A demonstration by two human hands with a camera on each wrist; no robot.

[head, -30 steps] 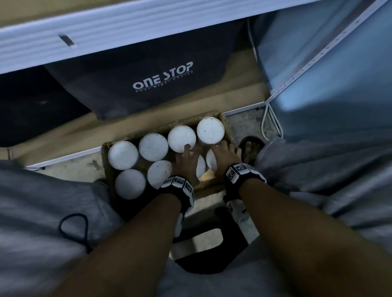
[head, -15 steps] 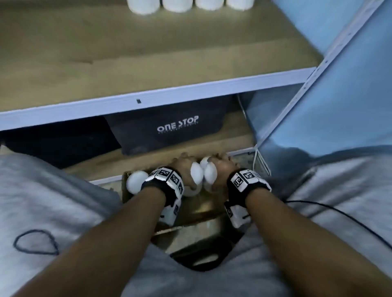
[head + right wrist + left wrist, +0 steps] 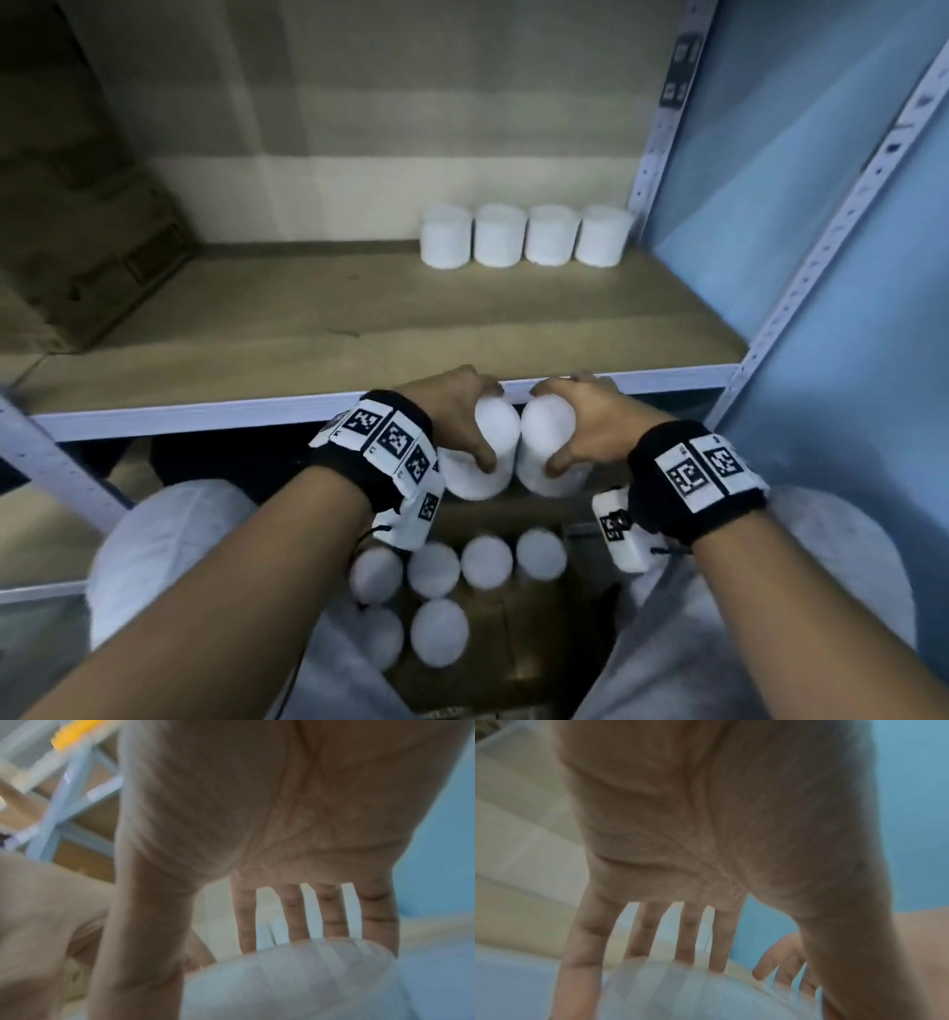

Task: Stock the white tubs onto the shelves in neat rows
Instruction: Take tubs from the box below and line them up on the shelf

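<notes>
My left hand (image 3: 464,411) grips one white tub (image 3: 490,457) from above, and my right hand (image 3: 580,411) grips a second white tub (image 3: 547,455). Both tubs hang side by side, touching, just in front of the shelf's front edge (image 3: 257,408). The left wrist view shows fingers spread over the blurred tub (image 3: 693,990); the right wrist view shows the same over its tub (image 3: 295,979). Several white tubs (image 3: 524,236) stand in a row at the back right of the wooden shelf (image 3: 359,308). More tubs (image 3: 436,570) sit in a cardboard box (image 3: 513,663) below my arms.
A brown cardboard box (image 3: 87,216) stands at the shelf's back left. A perforated metal upright (image 3: 662,128) and a blue panel (image 3: 796,180) bound the shelf on the right. My knees (image 3: 169,555) flank the box on the floor.
Both hands closed on tubs in the floor box and lifted them up to the level of the shelf's front edge. The head view tilted up, bringing the shelf's row into sight.
</notes>
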